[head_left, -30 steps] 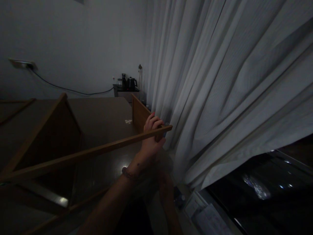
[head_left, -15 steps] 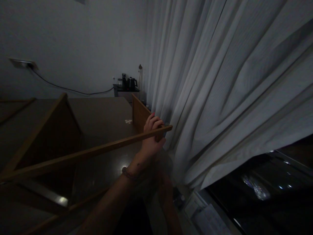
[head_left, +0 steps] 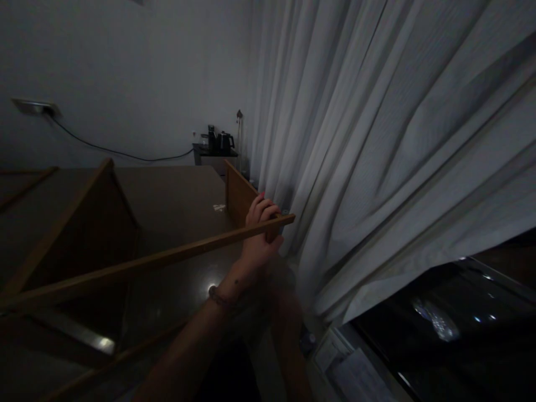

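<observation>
A wooden shelf unit [head_left: 163, 257] stretches across the left and middle, its long narrow edge running up to a corner near the curtain. My left hand [head_left: 260, 215] is closed around the upright end panel [head_left: 239, 187] at that corner, fingers over its top edge and thumb on the near side. A dark bracelet circles the wrist. Lower down, under the corner, my right hand [head_left: 285, 307] is smeared by motion in deep shade. Its fingers, and anything they may hold, cannot be made out.
White curtains [head_left: 343, 139] hang close on the right. A black kettle [head_left: 225, 142] stands on a small dark cabinet [head_left: 218, 159] by the far wall. A power cord [head_left: 121, 155] runs along that wall. Papers [head_left: 360, 377] lie at the lower right near dark reflective glass [head_left: 452, 312].
My right hand has shifted slightly and is blurred in both frames. My left hand keeps its grip at the same corner, and the shelf unit has hardly moved.
</observation>
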Available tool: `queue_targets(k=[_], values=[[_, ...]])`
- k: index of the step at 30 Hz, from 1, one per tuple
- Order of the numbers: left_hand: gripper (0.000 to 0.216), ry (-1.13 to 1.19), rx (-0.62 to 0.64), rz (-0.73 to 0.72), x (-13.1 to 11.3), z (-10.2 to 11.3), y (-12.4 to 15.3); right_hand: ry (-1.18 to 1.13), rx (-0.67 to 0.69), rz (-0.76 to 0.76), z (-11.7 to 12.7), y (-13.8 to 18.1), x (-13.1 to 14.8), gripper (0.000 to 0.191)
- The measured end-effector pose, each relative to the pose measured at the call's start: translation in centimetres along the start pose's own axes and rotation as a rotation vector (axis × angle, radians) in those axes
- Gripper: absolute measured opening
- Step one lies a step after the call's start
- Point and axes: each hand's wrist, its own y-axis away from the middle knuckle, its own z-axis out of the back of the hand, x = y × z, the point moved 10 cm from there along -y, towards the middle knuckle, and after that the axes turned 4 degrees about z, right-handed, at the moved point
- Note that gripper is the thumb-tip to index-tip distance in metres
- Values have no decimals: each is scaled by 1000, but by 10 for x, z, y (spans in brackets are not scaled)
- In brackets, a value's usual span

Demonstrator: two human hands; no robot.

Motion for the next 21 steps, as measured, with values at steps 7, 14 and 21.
queue_targets(k=[7,14,21], values=[[44,5,1,5,1,-1,0,-49,4,-109,-1,9,12,45],[42,22,-13,-22,-1,0,-1,61,-17,-44,6,3,9,36],[42,1,-7,-6,-1,-1,-1,104,14,97,1,1,9,23]])
